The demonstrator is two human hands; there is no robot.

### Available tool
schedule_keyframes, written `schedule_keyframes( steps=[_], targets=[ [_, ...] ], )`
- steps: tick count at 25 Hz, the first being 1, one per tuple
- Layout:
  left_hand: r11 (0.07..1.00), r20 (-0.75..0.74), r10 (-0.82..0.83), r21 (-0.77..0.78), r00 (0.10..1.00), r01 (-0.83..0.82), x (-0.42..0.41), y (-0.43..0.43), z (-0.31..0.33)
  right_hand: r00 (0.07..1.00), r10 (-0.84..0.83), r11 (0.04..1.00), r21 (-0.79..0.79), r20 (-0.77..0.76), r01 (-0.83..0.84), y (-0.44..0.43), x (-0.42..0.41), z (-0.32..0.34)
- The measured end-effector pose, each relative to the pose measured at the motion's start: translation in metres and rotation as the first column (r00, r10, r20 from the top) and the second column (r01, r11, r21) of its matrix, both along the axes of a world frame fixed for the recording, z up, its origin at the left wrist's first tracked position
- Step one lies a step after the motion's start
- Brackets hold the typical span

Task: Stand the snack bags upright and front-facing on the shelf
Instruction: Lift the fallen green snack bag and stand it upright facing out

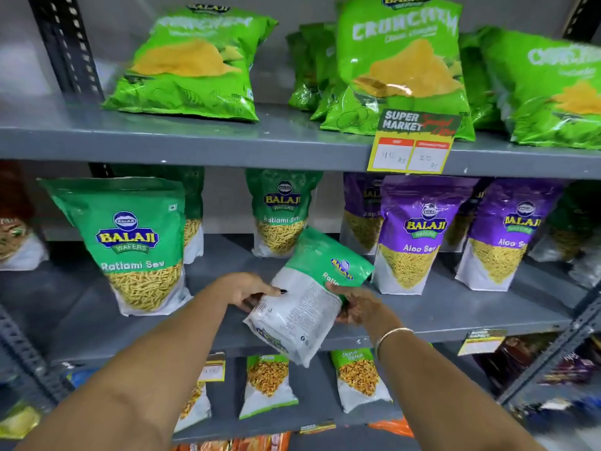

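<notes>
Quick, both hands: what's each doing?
Left hand: closed on the tilted green-and-white Ratlami sev pouch.
Right hand: closed on the same pouch.

Middle shelf: four green Ratlami Sev bags (143, 242), at least four purple Aloo Sev bags (419, 236).

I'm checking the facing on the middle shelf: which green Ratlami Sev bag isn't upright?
The tilted bag held between the left hand and right hand, printed back showing. The other green ones stand front-facing.

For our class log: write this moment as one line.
both hands | hold Ratlami Sev bag | tilted, back showing | middle shelf
</notes>
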State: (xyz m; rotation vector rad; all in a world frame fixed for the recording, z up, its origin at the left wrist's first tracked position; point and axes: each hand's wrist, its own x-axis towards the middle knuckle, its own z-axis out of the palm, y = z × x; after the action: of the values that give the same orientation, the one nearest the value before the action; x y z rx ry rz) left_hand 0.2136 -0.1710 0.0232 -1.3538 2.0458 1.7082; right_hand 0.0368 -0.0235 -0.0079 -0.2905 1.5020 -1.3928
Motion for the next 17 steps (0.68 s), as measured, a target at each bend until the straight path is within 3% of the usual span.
schedule_keyframes(
  steps=[5, 9, 12, 17],
  targets=[
    [0.994, -0.071, 0.001, -0.113, 0.997, -0.009, -0.003, 0.000, 0.028, 0.966, -0.059, 0.997, -0.054, -0.250, 0.047, -0.015, -0.006, 0.054],
    [0.950, -0.216, 0.060, -0.288, 0.975, -0.122, -0.010, -0.002, 0.020, 0.820, -0.149, 0.979, -0.201, -0.552, 0.042, -0.035, -0.004, 0.066],
    [0.831, -0.289, 0.160, -0.476, 0.944, -0.287, -0.012, -0.003, 0.004, 0.706, -0.138, 0.978, -0.207, -0.694, -0.012, -0.046, 0.005, 0.066],
    [0.772, -0.403, 0.279, -0.446, 0.872, -0.453, -0.012, -0.012, -0.021, 0.626, -0.105, 0.981, -0.182, -0.773, -0.060, -0.057, 0.013, 0.053]
  ],
)
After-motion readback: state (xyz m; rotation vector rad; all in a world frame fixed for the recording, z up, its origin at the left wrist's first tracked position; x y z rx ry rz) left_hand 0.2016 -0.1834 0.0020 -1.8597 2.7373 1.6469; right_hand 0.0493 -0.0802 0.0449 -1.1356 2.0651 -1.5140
